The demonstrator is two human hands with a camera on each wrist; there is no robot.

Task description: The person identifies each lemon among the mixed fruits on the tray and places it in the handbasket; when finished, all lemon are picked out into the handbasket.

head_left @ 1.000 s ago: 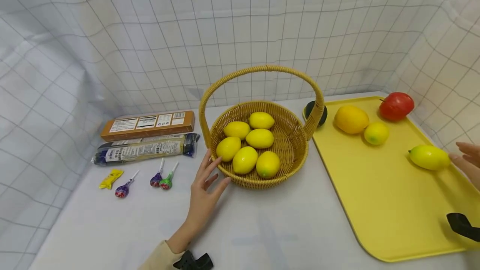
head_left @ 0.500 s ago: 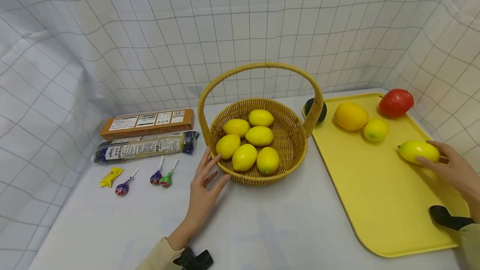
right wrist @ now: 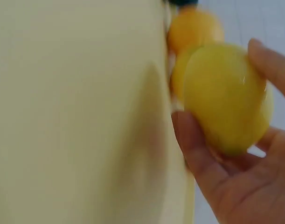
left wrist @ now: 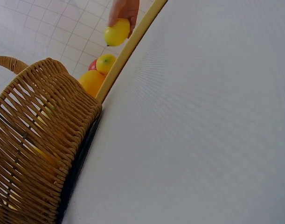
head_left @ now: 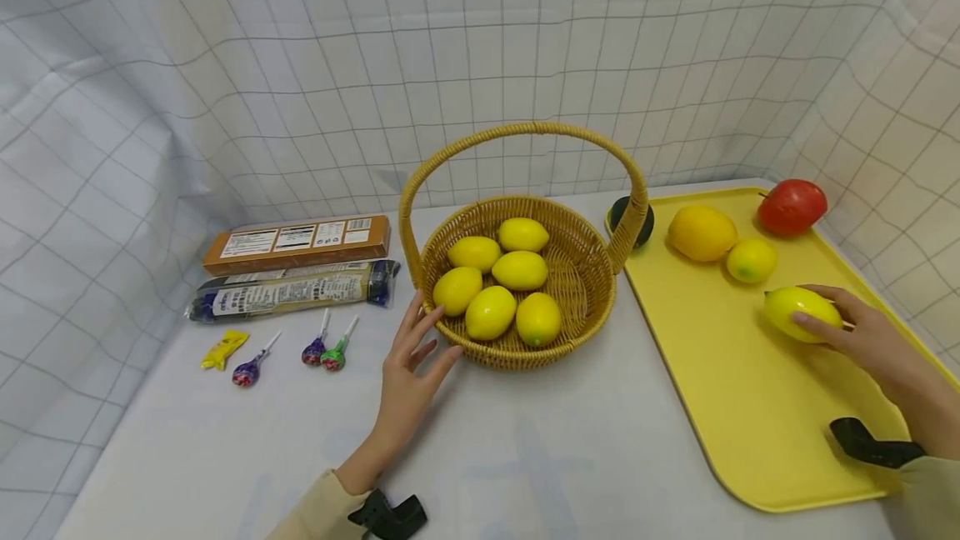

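My right hand [head_left: 870, 340] grips a yellow lemon [head_left: 799, 313] above the yellow tray [head_left: 720, 407], thumb on its near side and fingers behind it. The right wrist view shows this lemon [right wrist: 226, 98] raised over the tray, its shadow falling on the surface. At the left front of a round wicker basket [head_left: 592, 332] with a tall handle, my left hand [head_left: 408, 386] rests its spread, nearly straight fingers against the rim. Several lemons [head_left: 491, 313] lie inside the basket, mostly in its left and middle part. The left hand is out of its own wrist view.
On the tray are a large orange-yellow fruit [head_left: 702, 233], another lemon [head_left: 752, 261] and a red apple [head_left: 792, 207]. A dark green fruit [head_left: 632, 222] sits behind the basket handle. Leftward lie a brown box [head_left: 296, 247], a clear-wrapped packet [head_left: 292, 292], lollipops [head_left: 247, 372] and a yellow candy [head_left: 223, 350].
My right hand has come in from the right edge, taken hold of the lemon and carried it leftward over the tray. My left hand has stayed at the basket rim.
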